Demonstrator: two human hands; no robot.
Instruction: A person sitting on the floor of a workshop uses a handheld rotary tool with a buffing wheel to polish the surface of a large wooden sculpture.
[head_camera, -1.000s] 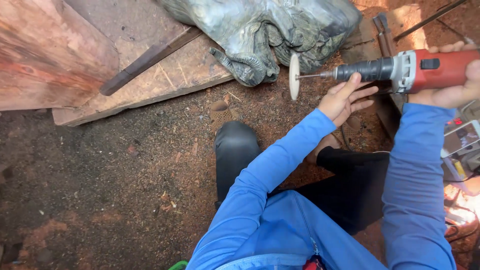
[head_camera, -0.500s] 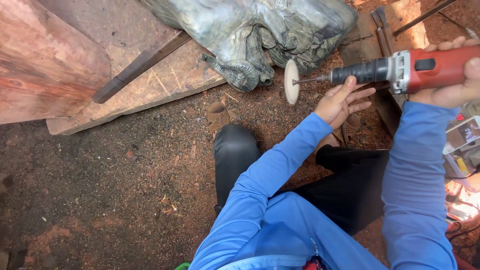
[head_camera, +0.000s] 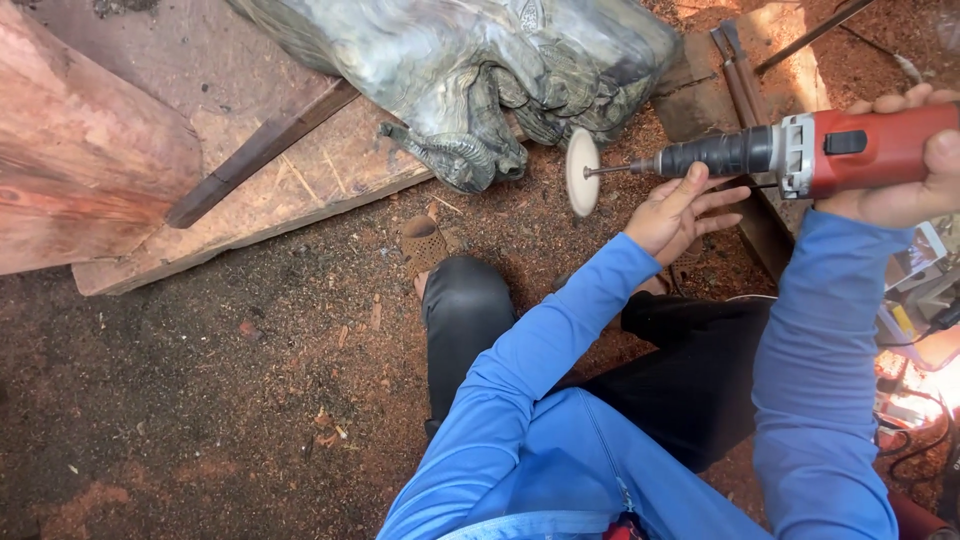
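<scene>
Head view shows my right hand (head_camera: 915, 190) wrapped tight around the red body of a rotary grinder (head_camera: 800, 150), held level above the sawdust-covered ground (head_camera: 180, 400). Its white buffing disc (head_camera: 582, 171) sits at the end of a thin shaft, just beside the grey-green wood carving (head_camera: 470, 70) but, as far as I can tell, not touching it. My left hand (head_camera: 675, 210) is open, fingers spread, its fingertips resting against the black collar of the tool; it grips nothing.

Risks, as I judge them: the left fingers lie near the shaft, so a slip along it could bring them to the spinning disc. The disc could catch on the deep curled ridges of the carving and kick the tool sideways. The knee (head_camera: 460, 310) lies below the disc, in line if the tool drops.

Count: one grinder, one disc, one carving, one pale plank (head_camera: 290, 190) under it, one reddish timber block (head_camera: 80, 170), one dark slat (head_camera: 260, 150), two hands.
</scene>
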